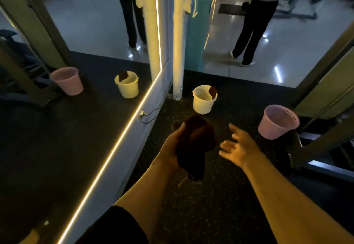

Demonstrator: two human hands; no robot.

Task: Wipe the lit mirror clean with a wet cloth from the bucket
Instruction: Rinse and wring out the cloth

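So you have the dark cloth (195, 144) bunched in your left hand (172, 146), probably wet, though the dim light hides that. Your right hand (236, 148) hangs open and empty beside it. Beyond sits the white bucket (203, 103); the lit mirror (80, 90) on your left awaits wiping.

two hands (172, 144); two cloths (195, 144); one white bucket (203, 103); one pink basket (275, 125)
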